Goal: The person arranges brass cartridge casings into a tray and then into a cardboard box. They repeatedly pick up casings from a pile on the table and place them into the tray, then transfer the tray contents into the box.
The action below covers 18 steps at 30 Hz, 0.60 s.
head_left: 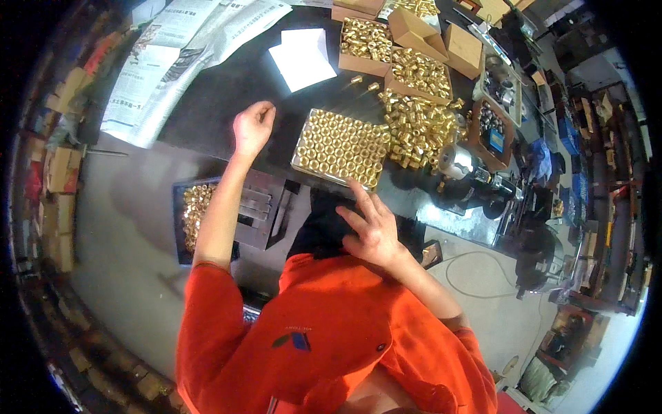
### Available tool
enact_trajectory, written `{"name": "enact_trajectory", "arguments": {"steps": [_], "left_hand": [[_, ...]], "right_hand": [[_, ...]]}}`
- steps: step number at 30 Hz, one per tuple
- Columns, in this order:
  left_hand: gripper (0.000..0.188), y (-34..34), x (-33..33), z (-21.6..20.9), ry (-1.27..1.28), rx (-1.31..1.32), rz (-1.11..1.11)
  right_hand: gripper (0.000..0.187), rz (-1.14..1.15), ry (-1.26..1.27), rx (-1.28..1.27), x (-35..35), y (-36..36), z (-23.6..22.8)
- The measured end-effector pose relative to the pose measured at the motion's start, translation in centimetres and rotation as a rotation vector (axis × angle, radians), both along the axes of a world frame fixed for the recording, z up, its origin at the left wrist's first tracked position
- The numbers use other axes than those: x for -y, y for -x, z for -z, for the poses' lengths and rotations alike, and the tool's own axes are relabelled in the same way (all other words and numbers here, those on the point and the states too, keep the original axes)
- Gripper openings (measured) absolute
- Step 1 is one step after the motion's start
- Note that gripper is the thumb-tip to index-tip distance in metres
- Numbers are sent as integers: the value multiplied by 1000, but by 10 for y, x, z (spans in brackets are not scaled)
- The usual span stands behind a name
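A shallow tray [301,163] of brass fittings [338,145] stands at the near edge of the dark table, its round pieces packed upright in close rows. My right hand [372,231] is open, its fingers spread, with one fingertip at the tray's near edge; whether it touches I cannot tell. Over the table to the left of the tray, my left hand [253,131] is closed with the fingers curled in. Whatever it may hold is hidden. A loose heap of brass fittings [420,131] lies against the tray's right side.
Cardboard boxes [364,64] of brass pieces stand behind the heap. White paper sheets [301,58] and newspaper [162,76] lie at the far left. A silver-headed tool [458,163] is at right, beside a box of small metal parts [491,131]. Below left sits a blue bin [181,238] of brass pieces.
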<state>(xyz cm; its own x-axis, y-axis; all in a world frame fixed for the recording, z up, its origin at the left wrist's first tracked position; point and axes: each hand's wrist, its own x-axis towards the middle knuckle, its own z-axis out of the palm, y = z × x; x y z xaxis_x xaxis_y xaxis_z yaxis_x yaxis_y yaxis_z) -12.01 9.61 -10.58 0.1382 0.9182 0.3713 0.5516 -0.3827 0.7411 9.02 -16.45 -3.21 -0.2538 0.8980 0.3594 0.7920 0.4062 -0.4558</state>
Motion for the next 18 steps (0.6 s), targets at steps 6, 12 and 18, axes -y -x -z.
{"name": "enact_trajectory", "arguments": {"steps": [6, 12, 18], "left_hand": [[9, -4, 5, -2, -96, 3, -3], [9, -4, 5, -4, -165, -61, -21], [8, -4, 7, -7, -159, -69, -12]], "right_hand": [[48, 31, 130, 26, -2, 6, 7], [47, -12, 121, 22, -11, 19, -2], [49, -44, 140, 34, -23, 30, 1]]}}
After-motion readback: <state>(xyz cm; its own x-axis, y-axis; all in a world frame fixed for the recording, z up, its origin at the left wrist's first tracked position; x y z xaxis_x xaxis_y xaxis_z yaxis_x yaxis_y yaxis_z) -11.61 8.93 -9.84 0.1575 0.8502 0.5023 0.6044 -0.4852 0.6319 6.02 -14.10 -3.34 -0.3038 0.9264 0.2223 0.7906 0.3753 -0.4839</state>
